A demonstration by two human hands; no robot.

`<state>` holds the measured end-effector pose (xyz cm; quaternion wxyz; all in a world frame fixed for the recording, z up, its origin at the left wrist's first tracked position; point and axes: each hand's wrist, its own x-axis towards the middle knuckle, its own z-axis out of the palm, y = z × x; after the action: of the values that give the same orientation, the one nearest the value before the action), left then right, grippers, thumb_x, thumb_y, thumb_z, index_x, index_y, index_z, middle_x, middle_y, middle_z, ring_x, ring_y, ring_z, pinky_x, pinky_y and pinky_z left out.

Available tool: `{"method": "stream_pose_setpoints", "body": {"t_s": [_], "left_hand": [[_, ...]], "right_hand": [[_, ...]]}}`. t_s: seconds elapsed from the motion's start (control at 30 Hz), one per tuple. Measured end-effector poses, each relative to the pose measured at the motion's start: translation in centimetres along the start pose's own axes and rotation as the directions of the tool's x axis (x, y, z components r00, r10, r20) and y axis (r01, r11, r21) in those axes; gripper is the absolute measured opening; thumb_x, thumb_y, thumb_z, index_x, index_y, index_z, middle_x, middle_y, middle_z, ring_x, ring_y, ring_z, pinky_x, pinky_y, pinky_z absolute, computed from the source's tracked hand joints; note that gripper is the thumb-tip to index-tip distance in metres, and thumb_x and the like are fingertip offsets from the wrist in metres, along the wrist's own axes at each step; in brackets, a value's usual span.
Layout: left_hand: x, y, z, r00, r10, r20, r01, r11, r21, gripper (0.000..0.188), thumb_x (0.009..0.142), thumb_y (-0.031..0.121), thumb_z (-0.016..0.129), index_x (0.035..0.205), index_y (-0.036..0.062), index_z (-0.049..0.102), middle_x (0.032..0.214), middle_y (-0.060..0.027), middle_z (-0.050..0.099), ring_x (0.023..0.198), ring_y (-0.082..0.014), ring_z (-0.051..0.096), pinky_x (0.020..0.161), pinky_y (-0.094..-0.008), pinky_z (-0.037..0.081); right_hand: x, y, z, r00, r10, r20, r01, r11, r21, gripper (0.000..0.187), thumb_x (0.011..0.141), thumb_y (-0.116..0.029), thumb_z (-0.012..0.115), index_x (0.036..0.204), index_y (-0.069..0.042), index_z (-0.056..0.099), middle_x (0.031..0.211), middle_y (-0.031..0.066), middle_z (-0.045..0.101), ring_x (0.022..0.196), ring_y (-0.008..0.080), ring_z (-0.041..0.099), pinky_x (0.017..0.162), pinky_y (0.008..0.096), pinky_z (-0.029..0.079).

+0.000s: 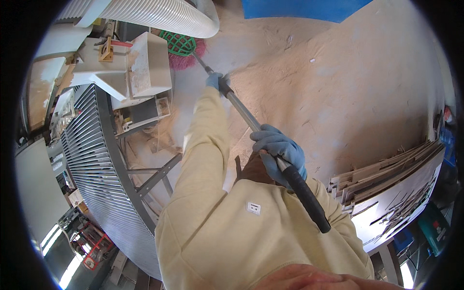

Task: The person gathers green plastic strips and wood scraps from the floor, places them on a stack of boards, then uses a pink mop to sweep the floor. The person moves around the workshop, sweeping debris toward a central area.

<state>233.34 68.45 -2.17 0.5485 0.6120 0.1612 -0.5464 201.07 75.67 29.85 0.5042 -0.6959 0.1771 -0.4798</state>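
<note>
A long-handled broom point(244, 112) runs diagonally in front of me, its metal pole ending in a black grip near my chest. At the far end its green lattice head point(179, 44) with red bristles touches the dusty floor point(309, 96), close beside a white machine housing point(154, 65). My left hand point(215, 80), in a blue glove, grips the pole farther out with the arm stretched. Nearer to my body, my right hand point(282, 151), also gloved in blue, is wrapped round the pole just above the black grip. Sawdust and small scraps lie across the floor.
A roller conveyor point(96, 159) on a grey frame stands along my left. Above it curves a white ribbed hose point(159, 17). To the right, wood strips point(386, 174) are stacked on a white-topped table. A blue panel point(304, 8) is at the far edge.
</note>
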Motion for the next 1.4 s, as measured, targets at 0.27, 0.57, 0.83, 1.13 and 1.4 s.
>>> {"method": "stream_pose_setpoints", "body": {"t_s": [0.27,0.57,0.83,1.13,1.4], "left_hand": [[-9.7,-10.5,9.3,0.977,-0.195,0.084,0.21,0.944,-0.255,0.019,0.09,0.009,0.057,0.105,0.0088,0.047,0.086,-0.0162,0.06,0.067,-0.0315,0.066,0.061,-0.0458,0.063],[-32.3,-25.8,18.5,0.869,-0.436,0.233,0.472,0.873,-0.125,0.018,0.093,0.009,0.051,0.109,0.0063,0.043,0.086,-0.0213,0.059,0.067,-0.034,0.064,0.059,-0.0494,0.06],[-44.9,-28.2,21.5,0.828,-0.441,0.346,0.482,0.876,-0.036,0.021,0.095,0.012,0.054,0.112,0.0068,0.042,0.093,-0.0196,0.062,0.075,-0.0339,0.067,0.065,-0.0504,0.061],[-41.9,-32.2,23.1,0.861,-0.433,0.267,0.481,0.863,-0.152,0.019,0.094,0.009,0.054,0.109,0.0044,0.044,0.089,-0.0203,0.061,0.073,-0.0353,0.063,0.068,-0.0503,0.06],[-28.3,-28.2,20.9,0.965,-0.244,0.092,0.255,0.958,-0.128,0.015,0.093,0.015,0.054,0.105,0.0075,0.049,0.083,-0.0145,0.063,0.068,-0.0299,0.064,0.063,-0.0436,0.059]], "right_hand": [[-2.8,-11.3,-9.6,0.974,0.222,-0.046,-0.226,0.969,-0.102,0.016,0.087,0.008,0.063,0.097,-0.002,0.058,0.09,0.0181,0.07,0.1,0.0378,0.07,0.101,0.06,0.047],[-13.3,-30.0,-17.8,0.768,0.207,-0.605,-0.4,0.894,-0.202,0.025,0.087,-0.021,0.073,0.082,-0.005,0.055,0.068,0.0097,0.059,0.072,0.0296,0.064,0.09,0.0622,0.05],[-21.6,-38.8,-25.2,0.778,0.095,-0.622,-0.272,0.942,-0.197,0.027,0.085,-0.022,0.075,0.081,-0.02,0.049,0.062,-0.0009,0.055,0.065,0.0218,0.054,0.08,0.047,0.045],[-22.9,-35.4,-30.8,0.877,0.073,-0.475,-0.122,0.99,-0.073,0.02,0.083,-0.007,0.071,0.079,-0.013,0.052,0.065,0.007,0.061,0.069,0.0281,0.061,0.079,0.0521,0.047],[-16.5,-25.2,-25.8,0.945,0.155,-0.289,-0.187,0.979,-0.086,0.017,0.085,-0.005,0.071,0.09,-0.006,0.055,0.083,0.0163,0.071,0.09,0.0386,0.069,0.094,0.0591,0.047]]}}
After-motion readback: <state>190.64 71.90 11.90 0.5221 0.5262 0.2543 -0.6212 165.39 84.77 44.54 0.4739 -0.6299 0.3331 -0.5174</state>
